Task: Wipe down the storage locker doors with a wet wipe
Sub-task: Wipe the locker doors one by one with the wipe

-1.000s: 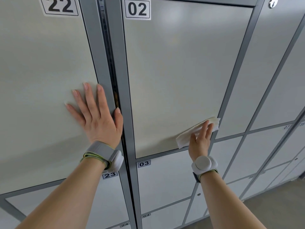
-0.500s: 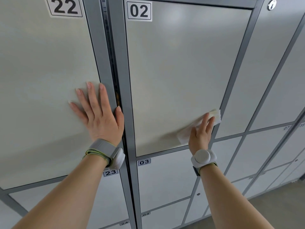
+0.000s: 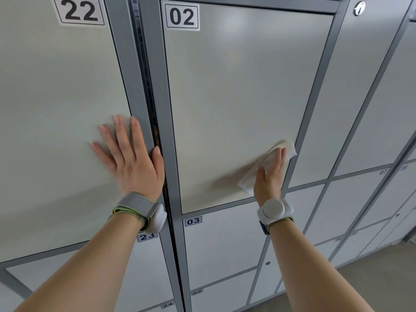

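Wipe (image 3: 267, 164) flat on door 02 (image 3: 236, 97) at its lower right, right hand (image 3: 269, 175) pressing it with straight fingers, left hand (image 3: 132, 161) open and flat on door 22 (image 3: 56, 120) at centre left, thumb on grey frame (image 3: 162, 122), white bands on both wrists

Locker door 02 (image 3: 236, 97) is plain pale grey-cream, and so is door 22 (image 3: 56, 109). The frame (image 3: 158, 86) between them is a darker matt grey. The number labels (image 3: 182, 16) are white with black digits and a thin black border. The wet wipe (image 3: 248, 180) is white. The wristbands (image 3: 135, 204) are grey with yellow-green edging, and their pods (image 3: 273, 209) are white. The floor (image 3: 371, 278) is dull grey-beige.
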`<act>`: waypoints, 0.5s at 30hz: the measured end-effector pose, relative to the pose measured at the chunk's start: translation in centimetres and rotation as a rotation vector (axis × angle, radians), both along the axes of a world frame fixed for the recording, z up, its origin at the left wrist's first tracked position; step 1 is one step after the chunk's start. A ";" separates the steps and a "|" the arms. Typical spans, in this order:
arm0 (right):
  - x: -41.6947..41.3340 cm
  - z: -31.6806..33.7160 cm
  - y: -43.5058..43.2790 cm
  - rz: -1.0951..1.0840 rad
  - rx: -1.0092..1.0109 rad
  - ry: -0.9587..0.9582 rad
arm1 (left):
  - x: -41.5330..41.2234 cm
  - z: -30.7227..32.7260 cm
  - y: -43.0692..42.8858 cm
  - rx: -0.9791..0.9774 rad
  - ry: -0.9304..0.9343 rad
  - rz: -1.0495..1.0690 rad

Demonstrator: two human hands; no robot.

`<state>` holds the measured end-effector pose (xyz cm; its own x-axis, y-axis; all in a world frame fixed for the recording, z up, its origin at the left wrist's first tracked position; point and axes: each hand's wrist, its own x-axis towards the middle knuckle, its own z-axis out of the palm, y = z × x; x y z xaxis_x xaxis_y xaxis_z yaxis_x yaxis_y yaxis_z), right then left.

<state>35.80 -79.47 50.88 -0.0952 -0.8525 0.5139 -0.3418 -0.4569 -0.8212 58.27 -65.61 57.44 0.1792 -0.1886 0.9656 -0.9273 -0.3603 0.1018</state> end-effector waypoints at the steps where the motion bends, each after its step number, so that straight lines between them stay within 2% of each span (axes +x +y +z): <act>1: 0.0 -0.4 0.0 -0.012 -0.010 0.028 | 0.0 0.0 0.0 -0.003 -0.002 0.002; 4: -0.2 -2.2 0.2 -0.005 0.027 0.077 | 0.0 -0.1 -0.1 -0.008 -0.009 0.000; 9: -1.0 -5.3 0.5 -0.008 0.266 0.138 | -0.1 -0.3 -0.1 -0.004 -0.005 -0.015; 15: -1.3 -4.6 0.6 0.030 0.459 0.087 | -0.1 -0.4 -0.2 0.000 0.005 -0.026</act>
